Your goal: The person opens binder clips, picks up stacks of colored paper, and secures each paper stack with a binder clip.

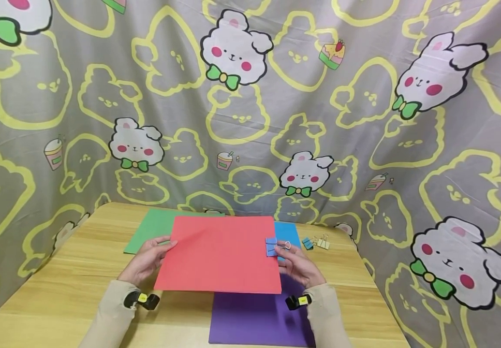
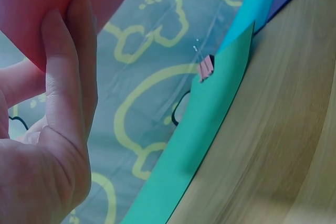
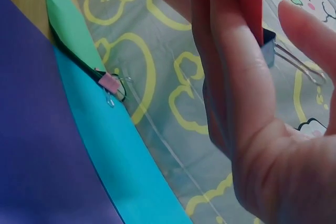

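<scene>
Both hands hold up a red sheet of paper [image 1: 222,256] above the table. At its left edge, my left hand [image 1: 148,258] pinches the sheet, its fingers behind it in the left wrist view. A blue binder clip [image 1: 271,247] grips the right edge, with a wire handle sticking out. My right hand [image 1: 298,266] holds that edge, its fingers [image 3: 244,61] behind the paper and its thumb by the clip. Whether the red paper is one sheet or several cannot be told.
A purple sheet [image 1: 259,319] lies in front, a green sheet [image 1: 146,229] at the back left, and a blue sheet [image 1: 289,232] behind. A pink binder clip [image 2: 206,68] sits on the green sheet's edge. Loose binder clips [image 1: 322,242] lie back right. A patterned curtain [image 1: 250,121] hangs behind.
</scene>
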Action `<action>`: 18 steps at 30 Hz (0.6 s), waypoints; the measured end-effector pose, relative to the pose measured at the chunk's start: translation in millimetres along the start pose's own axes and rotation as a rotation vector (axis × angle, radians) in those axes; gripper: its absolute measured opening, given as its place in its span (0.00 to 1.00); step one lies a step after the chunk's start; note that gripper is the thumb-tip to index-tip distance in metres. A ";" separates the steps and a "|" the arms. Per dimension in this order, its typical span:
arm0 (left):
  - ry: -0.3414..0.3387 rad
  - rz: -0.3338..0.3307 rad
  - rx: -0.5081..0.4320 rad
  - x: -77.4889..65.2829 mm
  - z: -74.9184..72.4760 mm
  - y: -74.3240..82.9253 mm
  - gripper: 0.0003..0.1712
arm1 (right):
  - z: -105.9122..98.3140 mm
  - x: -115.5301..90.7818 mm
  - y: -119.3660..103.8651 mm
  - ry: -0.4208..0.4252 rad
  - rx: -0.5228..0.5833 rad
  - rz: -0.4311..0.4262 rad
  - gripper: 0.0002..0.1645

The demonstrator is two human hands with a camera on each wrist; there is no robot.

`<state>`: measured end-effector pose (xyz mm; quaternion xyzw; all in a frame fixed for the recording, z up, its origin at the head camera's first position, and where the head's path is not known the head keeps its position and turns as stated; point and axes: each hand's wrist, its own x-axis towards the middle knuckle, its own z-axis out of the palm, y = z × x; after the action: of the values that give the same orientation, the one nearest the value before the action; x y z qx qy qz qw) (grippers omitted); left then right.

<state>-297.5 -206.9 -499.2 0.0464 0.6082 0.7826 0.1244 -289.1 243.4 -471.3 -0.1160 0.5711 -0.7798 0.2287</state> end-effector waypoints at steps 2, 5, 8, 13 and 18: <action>-0.002 0.005 0.000 -0.1 -0.1 0.0 0.42 | 1.8 1.2 0.7 0.008 0.007 0.004 0.17; -0.001 0.017 -0.001 -0.1 -0.1 0.0 0.37 | 4.3 3.2 1.9 0.012 0.022 0.004 0.17; 0.003 0.023 -0.025 -0.2 0.0 0.0 0.23 | 6.3 4.4 2.8 0.015 0.040 0.005 0.17; -0.061 0.022 -0.098 -2.6 0.0 0.7 0.09 | 9.8 3.2 2.5 0.015 0.080 0.005 0.17; -0.128 -0.007 -0.125 -4.6 0.0 2.9 0.12 | 12.2 1.2 1.0 0.023 0.110 0.007 0.25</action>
<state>-293.5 -208.7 -496.1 0.0863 0.5491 0.8141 0.1684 -284.5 232.3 -468.5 -0.0924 0.5302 -0.8106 0.2309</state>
